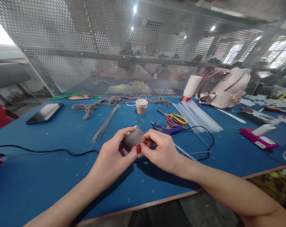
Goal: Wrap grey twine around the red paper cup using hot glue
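Over at the table's [50, 176] far left corner, there's a black phone [44, 113], glossy face up. Green and pink pens [79, 98] lie along the far edge, just below a perforated metal screen [93, 37]. Farther right along that edge sits a pale pink backpack [228, 90], and nearer the front, a purple power strip [259, 140]!
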`<state>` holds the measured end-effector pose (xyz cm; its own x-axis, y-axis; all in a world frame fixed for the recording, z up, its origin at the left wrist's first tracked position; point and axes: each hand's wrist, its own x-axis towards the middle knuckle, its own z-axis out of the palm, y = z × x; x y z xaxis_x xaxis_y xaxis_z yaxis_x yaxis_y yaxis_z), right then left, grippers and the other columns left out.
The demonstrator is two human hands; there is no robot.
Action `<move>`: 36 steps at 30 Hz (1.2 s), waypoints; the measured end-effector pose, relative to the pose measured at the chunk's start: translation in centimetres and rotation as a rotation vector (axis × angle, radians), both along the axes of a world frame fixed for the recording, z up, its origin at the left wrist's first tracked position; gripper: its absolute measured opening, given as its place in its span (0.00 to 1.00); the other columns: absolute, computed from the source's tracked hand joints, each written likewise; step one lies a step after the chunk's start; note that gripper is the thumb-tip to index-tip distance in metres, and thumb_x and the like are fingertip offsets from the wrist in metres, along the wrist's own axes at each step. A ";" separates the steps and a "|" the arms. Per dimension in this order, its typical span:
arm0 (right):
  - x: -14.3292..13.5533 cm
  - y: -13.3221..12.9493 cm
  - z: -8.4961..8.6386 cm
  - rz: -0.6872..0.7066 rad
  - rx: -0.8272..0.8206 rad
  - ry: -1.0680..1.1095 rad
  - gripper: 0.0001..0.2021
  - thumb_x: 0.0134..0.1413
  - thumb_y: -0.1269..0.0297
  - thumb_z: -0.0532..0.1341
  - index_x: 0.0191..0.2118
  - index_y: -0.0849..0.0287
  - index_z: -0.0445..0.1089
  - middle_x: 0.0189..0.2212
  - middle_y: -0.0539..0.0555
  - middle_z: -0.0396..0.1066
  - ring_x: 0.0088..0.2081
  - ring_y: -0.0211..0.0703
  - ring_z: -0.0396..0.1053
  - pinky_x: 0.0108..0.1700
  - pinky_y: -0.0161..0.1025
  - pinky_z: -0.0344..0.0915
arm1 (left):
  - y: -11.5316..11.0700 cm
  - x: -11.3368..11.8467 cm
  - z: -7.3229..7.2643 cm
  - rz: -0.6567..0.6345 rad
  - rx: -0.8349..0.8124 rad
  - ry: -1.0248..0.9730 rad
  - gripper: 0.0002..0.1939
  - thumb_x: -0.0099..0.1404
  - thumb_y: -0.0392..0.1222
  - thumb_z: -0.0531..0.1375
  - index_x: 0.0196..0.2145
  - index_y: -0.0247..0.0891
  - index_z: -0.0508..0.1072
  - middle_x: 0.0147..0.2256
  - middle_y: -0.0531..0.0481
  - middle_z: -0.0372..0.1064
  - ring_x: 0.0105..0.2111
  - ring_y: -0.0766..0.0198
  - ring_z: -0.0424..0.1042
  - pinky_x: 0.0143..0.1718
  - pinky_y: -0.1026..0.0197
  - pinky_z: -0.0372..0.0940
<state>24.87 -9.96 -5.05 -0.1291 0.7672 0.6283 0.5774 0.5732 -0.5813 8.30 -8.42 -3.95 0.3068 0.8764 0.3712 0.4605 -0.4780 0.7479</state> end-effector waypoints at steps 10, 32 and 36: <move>-0.1 0.0 0.0 0.009 -0.021 0.030 0.04 0.49 0.72 0.59 0.27 0.58 0.65 0.23 0.46 0.66 0.26 0.34 0.64 0.31 0.32 0.60 | 0.0 0.0 0.1 0.016 0.032 0.004 0.21 0.57 0.44 0.59 0.49 0.40 0.68 0.42 0.48 0.73 0.33 0.63 0.73 0.33 0.61 0.70; 0.1 0.0 0.1 0.014 -0.039 0.036 0.03 0.49 0.71 0.58 0.27 0.57 0.65 0.24 0.47 0.66 0.26 0.34 0.63 0.30 0.32 0.60 | -0.2 0.1 0.2 0.043 0.041 -0.012 0.18 0.56 0.44 0.59 0.46 0.41 0.69 0.37 0.51 0.73 0.30 0.65 0.72 0.30 0.63 0.69; 0.1 0.1 0.2 0.011 -0.043 0.031 0.04 0.49 0.72 0.58 0.27 0.58 0.64 0.24 0.46 0.66 0.26 0.34 0.63 0.30 0.32 0.59 | -0.3 0.1 0.3 0.049 0.047 0.000 0.18 0.56 0.44 0.59 0.45 0.41 0.69 0.36 0.51 0.74 0.29 0.65 0.72 0.30 0.64 0.69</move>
